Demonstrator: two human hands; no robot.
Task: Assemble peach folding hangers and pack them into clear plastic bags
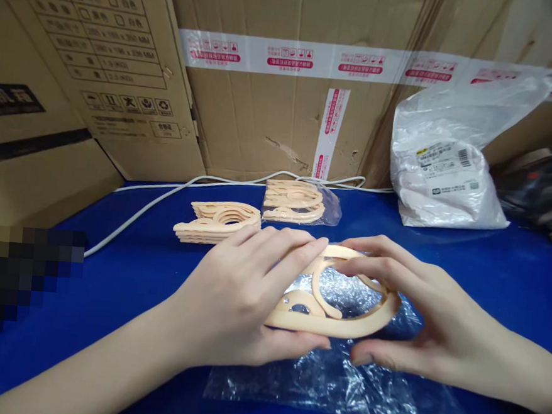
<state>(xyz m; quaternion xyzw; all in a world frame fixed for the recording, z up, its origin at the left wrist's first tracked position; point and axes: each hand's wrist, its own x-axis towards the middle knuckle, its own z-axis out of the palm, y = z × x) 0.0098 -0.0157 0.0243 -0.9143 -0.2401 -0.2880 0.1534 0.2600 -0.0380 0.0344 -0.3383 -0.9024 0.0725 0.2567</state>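
My left hand (246, 287) is closed around one end of a beige plastic folding hanger (334, 326), folded into a loop. Its fingers lie over the far side and its thumb runs along the near side. My right hand (420, 312) curves around the rounded right end, fingertips on the far rim. The right thumb sits just under the near edge; whether it touches is hard to tell. Beneath both hands a clear plastic bag (339, 388) lies flat and wrinkled. Beyond my left hand rests a stack of similar beige hangers (218, 225).
A bagged set of beige hangers (298, 202) lies farther back on the blue table surface (126, 322). A white cable (153, 201) crosses behind it. Cardboard boxes (263, 118) wall off the back and left. At back right stands a white plastic bag (449, 168) with a label.
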